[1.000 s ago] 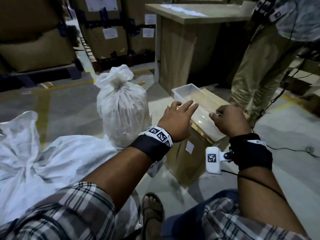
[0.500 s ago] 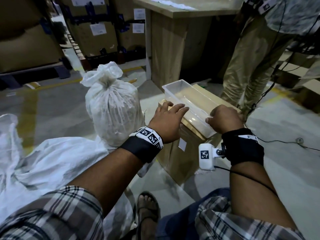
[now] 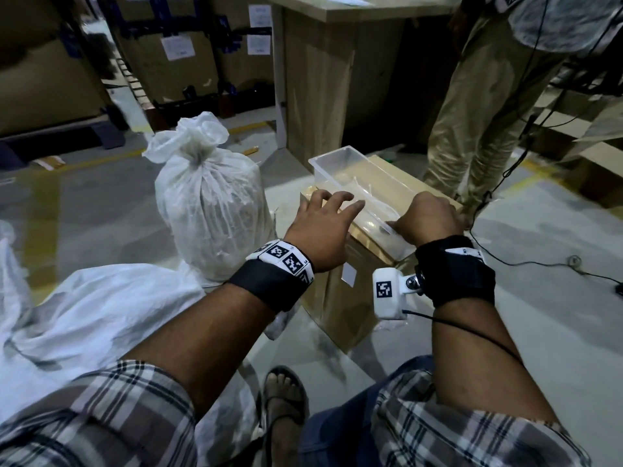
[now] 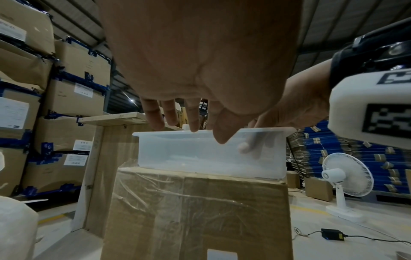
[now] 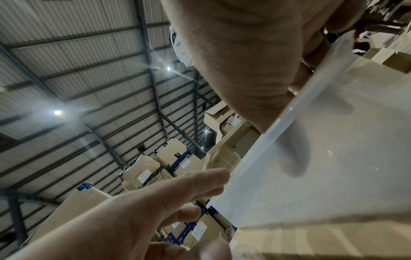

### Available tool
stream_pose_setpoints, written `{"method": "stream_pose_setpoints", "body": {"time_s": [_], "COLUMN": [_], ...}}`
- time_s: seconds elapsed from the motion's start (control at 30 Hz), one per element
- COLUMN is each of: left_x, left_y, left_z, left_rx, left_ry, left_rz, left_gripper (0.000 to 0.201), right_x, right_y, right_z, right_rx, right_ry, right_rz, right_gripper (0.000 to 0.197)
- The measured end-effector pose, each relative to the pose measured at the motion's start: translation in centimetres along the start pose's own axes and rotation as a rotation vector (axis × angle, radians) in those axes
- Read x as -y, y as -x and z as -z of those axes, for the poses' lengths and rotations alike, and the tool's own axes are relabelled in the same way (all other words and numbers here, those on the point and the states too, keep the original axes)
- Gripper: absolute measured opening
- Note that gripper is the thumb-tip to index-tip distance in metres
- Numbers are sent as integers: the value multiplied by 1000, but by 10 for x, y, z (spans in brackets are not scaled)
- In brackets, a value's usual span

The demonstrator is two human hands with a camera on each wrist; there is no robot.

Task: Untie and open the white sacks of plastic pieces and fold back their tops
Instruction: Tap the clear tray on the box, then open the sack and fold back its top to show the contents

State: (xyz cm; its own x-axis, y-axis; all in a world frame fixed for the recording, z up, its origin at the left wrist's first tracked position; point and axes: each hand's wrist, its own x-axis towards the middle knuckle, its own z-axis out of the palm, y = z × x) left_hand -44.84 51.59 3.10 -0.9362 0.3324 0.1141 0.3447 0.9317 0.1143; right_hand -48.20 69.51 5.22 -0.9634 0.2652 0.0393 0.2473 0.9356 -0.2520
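Head view: the right hand (image 3: 429, 219) grips the near right corner of a clear plastic tub (image 3: 340, 160) that sits on a wrapped cardboard box (image 3: 344, 298), while the left hand (image 3: 320, 230) hovers with fingers spread and relaxed just over the tub's near left end, holding nothing. The tied white sack (image 3: 209, 210) stands on the floor just left of the box, its neck still knotted; a larger white sack (image 3: 101, 308) lies slumped at near left. The tub overhangs the box edge at the gripped corner, so a one-handed tug could tip it off. A second person's legs (image 3: 472, 112) and trailing cables (image 3: 539, 261) stand close on the right, a likely snag.

Left wrist view: the left hand's fingertips (image 4: 193, 123) sit at the tub's rim (image 4: 200, 133), relaxed; the box's slick film (image 4: 166, 191) could let the tub slide.

Right wrist view: the right hand's thumb (image 5: 295, 149) shows through the tub wall (image 5: 333, 176), pinching it. Neither hand is on a sack, so untying is not yet begun.
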Motion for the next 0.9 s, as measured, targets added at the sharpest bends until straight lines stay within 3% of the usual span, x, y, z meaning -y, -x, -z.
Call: {"method": "stream_pose_setpoints", "body": {"time_s": [0.23, 0.37, 0.5, 0.67, 0.9], "left_x": [6, 30, 74, 142, 220], "left_y": [4, 25, 66, 158, 316], "left_z": [5, 28, 54, 74, 83], "left_rx": [8, -9, -54, -98, -371], "left_ry": [-5, 1, -41, -46, 212], "left_rz": [11, 85, 191, 336, 698], "left_gripper": [74, 68, 58, 46, 34], "right_x": [21, 72, 126, 194, 300], "right_y": [13, 39, 69, 107, 187], "right_z": [14, 13, 4, -8, -47], "right_rx": [-158, -235, -136, 86, 348], "right_ry": [-95, -160, -270, -472, -470], "right_rz": [104, 323, 485, 589, 859], "right_gripper": [38, 35, 30, 23, 22]}}
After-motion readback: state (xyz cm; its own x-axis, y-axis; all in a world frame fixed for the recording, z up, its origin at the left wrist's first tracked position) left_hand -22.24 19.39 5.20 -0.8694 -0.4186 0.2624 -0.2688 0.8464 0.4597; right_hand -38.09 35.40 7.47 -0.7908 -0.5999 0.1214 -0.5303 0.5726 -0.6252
